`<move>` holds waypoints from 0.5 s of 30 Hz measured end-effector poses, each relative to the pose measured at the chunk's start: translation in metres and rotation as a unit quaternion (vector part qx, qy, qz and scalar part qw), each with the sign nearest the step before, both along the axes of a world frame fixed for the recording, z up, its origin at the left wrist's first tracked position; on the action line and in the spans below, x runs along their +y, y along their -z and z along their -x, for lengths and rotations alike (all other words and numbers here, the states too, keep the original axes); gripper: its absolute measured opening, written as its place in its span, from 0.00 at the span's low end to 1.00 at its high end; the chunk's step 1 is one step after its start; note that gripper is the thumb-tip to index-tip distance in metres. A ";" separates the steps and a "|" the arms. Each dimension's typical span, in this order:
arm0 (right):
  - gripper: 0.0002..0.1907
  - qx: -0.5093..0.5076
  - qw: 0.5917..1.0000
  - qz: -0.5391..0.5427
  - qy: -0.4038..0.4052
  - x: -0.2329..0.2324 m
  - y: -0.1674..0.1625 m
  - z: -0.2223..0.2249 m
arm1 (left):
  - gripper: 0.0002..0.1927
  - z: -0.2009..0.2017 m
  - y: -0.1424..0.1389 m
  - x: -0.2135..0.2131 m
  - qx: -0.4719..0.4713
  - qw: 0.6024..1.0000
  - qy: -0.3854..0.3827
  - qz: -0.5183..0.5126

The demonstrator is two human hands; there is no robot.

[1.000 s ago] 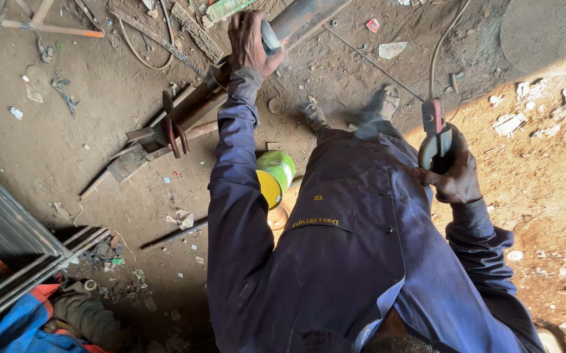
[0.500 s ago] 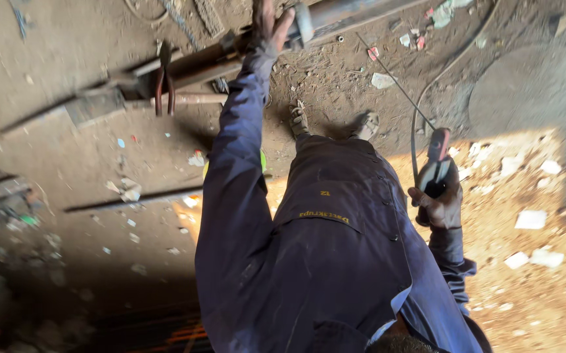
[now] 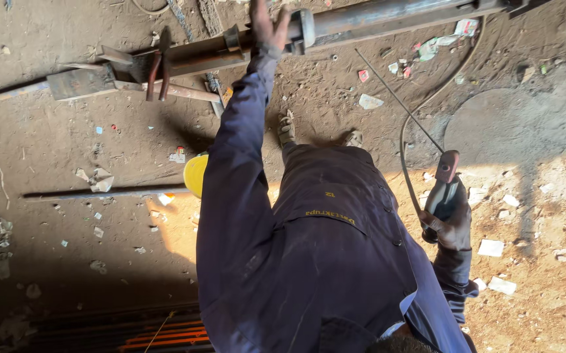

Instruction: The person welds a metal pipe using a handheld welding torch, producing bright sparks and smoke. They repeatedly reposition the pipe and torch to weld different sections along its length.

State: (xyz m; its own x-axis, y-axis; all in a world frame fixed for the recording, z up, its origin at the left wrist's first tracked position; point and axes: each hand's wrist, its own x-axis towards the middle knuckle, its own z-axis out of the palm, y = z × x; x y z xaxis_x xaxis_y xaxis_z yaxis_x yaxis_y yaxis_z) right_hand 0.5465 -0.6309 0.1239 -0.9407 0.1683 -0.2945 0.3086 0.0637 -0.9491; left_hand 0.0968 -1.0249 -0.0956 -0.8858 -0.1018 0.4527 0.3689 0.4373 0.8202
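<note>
I am watching the left hand (image 3: 266, 29) gripping the steel pipe (image 3: 387, 16) while the right hand (image 3: 451, 219), clenching the electrode holder (image 3: 445, 189), is risking its rod (image 3: 397, 99) striking early.

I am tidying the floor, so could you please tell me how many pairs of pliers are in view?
1. The red-handled pliers hang over the metal bar, well short of the left hand. More may be hidden.
</note>
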 end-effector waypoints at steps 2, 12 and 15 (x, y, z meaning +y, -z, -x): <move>0.51 0.006 0.998 0.062 0.000 -0.002 -0.004 0.005 | 0.24 -0.015 -0.004 -0.006 0.025 0.999 -0.046 0.001; 0.43 0.048 0.984 0.170 -0.038 0.021 0.007 0.056 | 0.10 -0.195 -0.018 0.031 -0.028 0.997 0.068 0.023; 0.53 0.057 0.964 0.260 -0.028 0.021 -0.007 0.098 | 0.15 -0.236 -0.010 0.092 -0.455 0.875 0.051 0.161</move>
State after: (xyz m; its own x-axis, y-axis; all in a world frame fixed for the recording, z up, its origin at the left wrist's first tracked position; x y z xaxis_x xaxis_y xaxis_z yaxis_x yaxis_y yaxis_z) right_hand 0.4489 -0.6097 0.1311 -0.9751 -0.0261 -0.2200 0.2107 -0.4156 -0.8848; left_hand 0.3329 -0.9325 -0.0855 -0.8916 0.0009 -0.4528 -0.3217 0.7025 0.6348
